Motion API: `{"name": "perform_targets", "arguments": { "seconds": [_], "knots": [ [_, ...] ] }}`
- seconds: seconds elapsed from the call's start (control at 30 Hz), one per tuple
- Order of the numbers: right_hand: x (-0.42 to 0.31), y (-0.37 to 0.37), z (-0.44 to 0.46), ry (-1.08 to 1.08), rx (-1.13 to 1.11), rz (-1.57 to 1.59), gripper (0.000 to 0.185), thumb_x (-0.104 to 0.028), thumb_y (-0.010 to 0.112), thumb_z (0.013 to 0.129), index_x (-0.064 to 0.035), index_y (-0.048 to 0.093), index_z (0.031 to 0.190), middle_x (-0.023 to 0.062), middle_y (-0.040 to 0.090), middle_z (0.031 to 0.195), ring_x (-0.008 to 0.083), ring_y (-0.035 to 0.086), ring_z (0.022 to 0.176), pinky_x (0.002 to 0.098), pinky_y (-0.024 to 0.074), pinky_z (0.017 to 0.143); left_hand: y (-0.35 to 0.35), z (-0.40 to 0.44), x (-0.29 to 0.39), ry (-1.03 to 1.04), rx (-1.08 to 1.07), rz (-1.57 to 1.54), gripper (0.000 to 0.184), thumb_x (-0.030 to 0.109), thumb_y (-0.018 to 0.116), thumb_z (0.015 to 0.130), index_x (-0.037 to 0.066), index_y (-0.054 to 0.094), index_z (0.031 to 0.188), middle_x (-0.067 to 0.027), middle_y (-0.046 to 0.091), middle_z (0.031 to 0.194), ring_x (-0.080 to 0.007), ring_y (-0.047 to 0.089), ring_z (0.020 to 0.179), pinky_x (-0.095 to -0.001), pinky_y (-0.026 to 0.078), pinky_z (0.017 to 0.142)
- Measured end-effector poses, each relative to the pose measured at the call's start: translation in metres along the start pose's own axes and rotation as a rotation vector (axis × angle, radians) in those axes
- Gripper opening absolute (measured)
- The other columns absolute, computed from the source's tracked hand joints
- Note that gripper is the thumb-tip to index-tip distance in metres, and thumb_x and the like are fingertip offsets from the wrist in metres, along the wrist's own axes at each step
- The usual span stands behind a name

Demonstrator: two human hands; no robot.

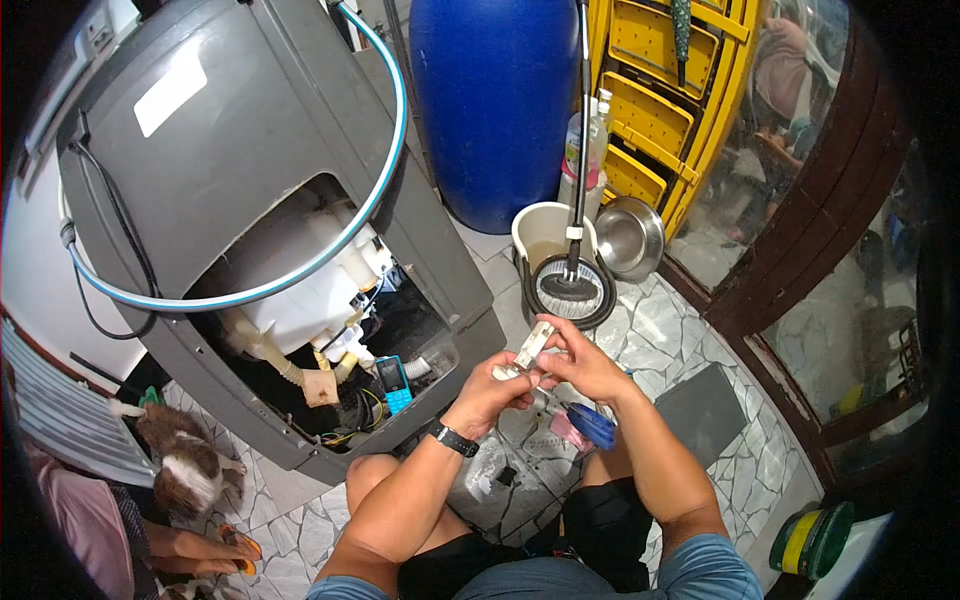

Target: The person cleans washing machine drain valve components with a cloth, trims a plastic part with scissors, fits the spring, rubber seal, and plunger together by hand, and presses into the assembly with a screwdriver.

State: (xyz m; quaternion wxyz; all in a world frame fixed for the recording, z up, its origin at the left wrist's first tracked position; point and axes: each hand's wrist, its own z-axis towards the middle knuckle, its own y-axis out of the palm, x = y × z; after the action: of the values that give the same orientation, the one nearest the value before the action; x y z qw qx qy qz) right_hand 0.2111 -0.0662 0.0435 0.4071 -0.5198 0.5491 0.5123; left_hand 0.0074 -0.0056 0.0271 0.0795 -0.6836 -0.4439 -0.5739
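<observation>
My left hand (487, 400) and my right hand (583, 366) meet over my lap, fingers closed together. Between the fingers of my right hand is a small cream-coloured plastic block (535, 345), held upright at a slant. My left hand pinches a white end (506, 372) just below it; whether the two are one piece I cannot tell. To the left stands a grey washing machine (270, 130) with an open panel hole. Inside show a white tub (300, 325), hoses and wires. A blue keypad phone (394, 384) leans at the hole's lower edge.
A mop bucket (520, 235), metal bowl (632, 238) and blue barrel (490, 100) stand ahead. A yellow folding ladder (650, 110) leans at the right. A dog (185, 455) and a person's feet (238, 550) are at lower left. A blue round object (590, 426) lies by my knee.
</observation>
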Motion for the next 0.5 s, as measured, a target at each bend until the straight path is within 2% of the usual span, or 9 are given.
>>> {"name": "perform_targets", "arguments": {
  "seconds": [0.13, 0.2, 0.3, 0.4, 0.47, 0.5],
  "knots": [
    [0.013, -0.002, 0.012, -0.018, 0.100, -0.007, 0.056, -0.009, 0.063, 0.102, -0.0079, 0.036, 0.150, 0.0123, 0.059, 0.124, 0.0183, 0.065, 0.104, 0.0323, 0.0587, 0.083, 0.000, 0.003, -0.005, -0.012, 0.010, 0.028, 0.031, 0.014, 0.077, 0.089, 0.009, 0.060, 0.114, -0.0008, 0.066, 0.091, -0.0117, 0.065, 0.072, -0.0271, 0.054, 0.067],
    [0.010, 0.001, 0.011, -0.042, 0.116, 0.092, 0.046, -0.008, 0.060, 0.103, -0.0077, 0.041, 0.145, 0.0096, 0.061, 0.119, 0.0169, 0.064, 0.103, 0.0323, 0.0582, 0.083, 0.001, 0.004, -0.004, -0.014, 0.019, 0.046, 0.032, 0.013, 0.077, 0.089, 0.009, 0.060, 0.115, -0.0006, 0.066, 0.091, -0.0115, 0.065, 0.072, -0.0269, 0.054, 0.067],
    [0.006, 0.008, 0.011, -0.015, 0.158, 0.104, 0.044, -0.009, 0.058, 0.104, -0.0091, 0.042, 0.146, 0.0073, 0.060, 0.119, 0.0160, 0.063, 0.104, 0.0329, 0.0575, 0.083, 0.003, 0.003, -0.002, -0.015, 0.008, 0.006, 0.034, 0.015, 0.077, 0.089, 0.010, 0.059, 0.117, -0.0008, 0.067, 0.093, -0.0111, 0.065, 0.074, -0.0270, 0.054, 0.068],
    [0.008, 0.009, 0.013, -0.036, 0.144, 0.049, 0.043, -0.010, 0.056, 0.106, -0.0103, 0.042, 0.146, 0.0056, 0.059, 0.118, 0.0155, 0.062, 0.105, 0.0330, 0.0569, 0.084, 0.003, 0.003, -0.004, 0.001, -0.001, -0.005, 0.038, 0.017, 0.079, 0.090, 0.010, 0.058, 0.120, -0.0012, 0.069, 0.096, -0.0112, 0.066, 0.075, -0.0261, 0.052, 0.064],
    [0.007, 0.009, 0.013, -0.039, 0.143, 0.060, 0.043, -0.011, 0.056, 0.106, -0.0106, 0.042, 0.146, 0.0054, 0.059, 0.117, 0.0153, 0.062, 0.105, 0.0327, 0.0567, 0.084, 0.005, 0.003, -0.002, 0.050, -0.015, 0.060, 0.035, 0.029, 0.076, 0.094, 0.009, 0.061, 0.118, -0.0020, 0.071, 0.100, -0.0120, 0.066, 0.075, -0.0251, 0.050, 0.061],
    [0.006, 0.008, 0.012, -0.041, 0.141, 0.071, 0.042, -0.011, 0.055, 0.106, -0.0109, 0.042, 0.146, 0.0053, 0.058, 0.117, 0.0152, 0.062, 0.104, 0.0325, 0.0566, 0.084, 0.002, 0.004, -0.002, 0.049, -0.016, 0.060, 0.035, 0.029, 0.076, 0.094, 0.009, 0.061, 0.118, -0.0020, 0.071, 0.100, -0.0120, 0.066, 0.075, -0.0251, 0.050, 0.061]
  ]
}}
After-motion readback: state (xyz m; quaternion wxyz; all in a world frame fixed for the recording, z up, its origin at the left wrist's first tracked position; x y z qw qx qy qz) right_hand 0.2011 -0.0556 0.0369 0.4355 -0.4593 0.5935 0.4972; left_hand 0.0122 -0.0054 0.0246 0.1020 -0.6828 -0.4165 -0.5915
